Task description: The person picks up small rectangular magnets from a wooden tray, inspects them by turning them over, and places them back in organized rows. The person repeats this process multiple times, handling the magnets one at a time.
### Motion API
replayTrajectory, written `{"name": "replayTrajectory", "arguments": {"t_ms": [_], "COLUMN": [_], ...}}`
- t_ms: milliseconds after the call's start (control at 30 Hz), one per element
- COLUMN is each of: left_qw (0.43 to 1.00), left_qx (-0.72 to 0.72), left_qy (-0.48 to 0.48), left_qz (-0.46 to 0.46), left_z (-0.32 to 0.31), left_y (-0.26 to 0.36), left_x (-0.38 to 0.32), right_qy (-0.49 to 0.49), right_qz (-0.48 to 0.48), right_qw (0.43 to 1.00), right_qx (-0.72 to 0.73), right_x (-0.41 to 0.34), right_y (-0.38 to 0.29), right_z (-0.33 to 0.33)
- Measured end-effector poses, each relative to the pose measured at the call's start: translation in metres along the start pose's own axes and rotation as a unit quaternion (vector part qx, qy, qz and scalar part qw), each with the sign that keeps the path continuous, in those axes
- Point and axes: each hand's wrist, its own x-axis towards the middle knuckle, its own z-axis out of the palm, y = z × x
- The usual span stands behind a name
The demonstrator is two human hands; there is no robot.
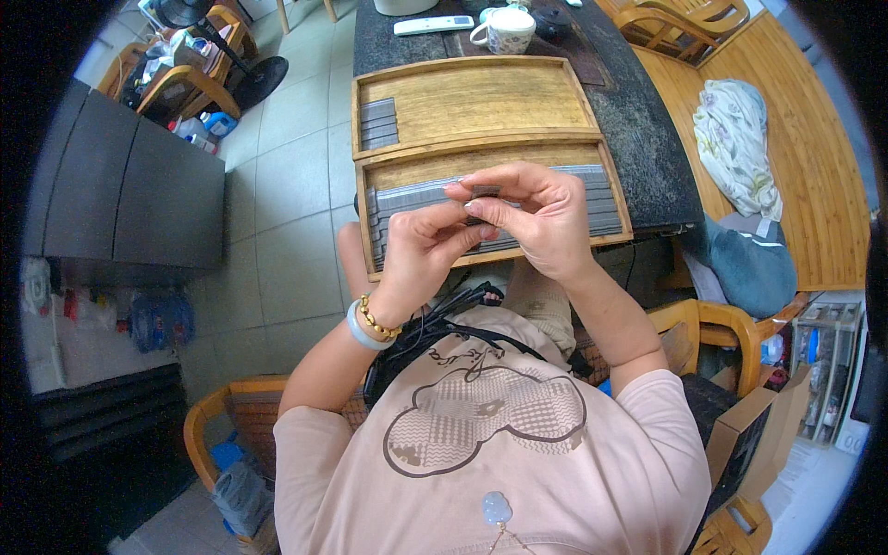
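My left hand (430, 239) and my right hand (538, 208) meet above the nearer wooden tray (499, 154). Between their fingertips they pinch a small dark grey strip (485, 190), mostly hidden by the fingers. Below the hands, many thin grey strips (600, 201) lie packed side by side in that tray, with pale ends towards the far side. Just beyond it, touching its rim, sits a second wooden tray (479, 97). A short stack of grey pieces (378, 123) lies at its left end, on bare wood.
Both trays rest on a dark, worn table (652, 166). At its far end are a patterned mug (510, 31), a white remote control (433, 26) and a dark teapot (553, 24). A wooden bench (812, 180) with cloth stands right; a grey cabinet (139, 184) stands left.
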Motion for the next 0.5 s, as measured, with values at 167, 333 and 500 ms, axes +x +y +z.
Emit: {"name": "replayTrajectory", "arguments": {"t_ms": [167, 333, 500], "left_qw": [1.0, 1.0, 0.976], "left_qx": [0.014, -0.018, -0.18], "left_qy": [0.002, -0.013, -0.093], "left_qz": [0.024, -0.001, -0.084], "left_z": [0.0, 0.001, -0.001], "left_y": [0.0, 0.001, 0.002], "left_x": [0.0, 0.001, 0.003], "right_qy": [-0.002, -0.01, -0.005], "right_qz": [-0.027, -0.078, 0.013], "right_qw": [1.0, 0.995, 0.997], "right_qx": [-0.003, -0.059, -0.074], "right_x": [-0.002, 0.001, 0.01], "right_y": [0.002, -0.002, -0.007], "right_z": [0.0, -0.004, -0.01]}}
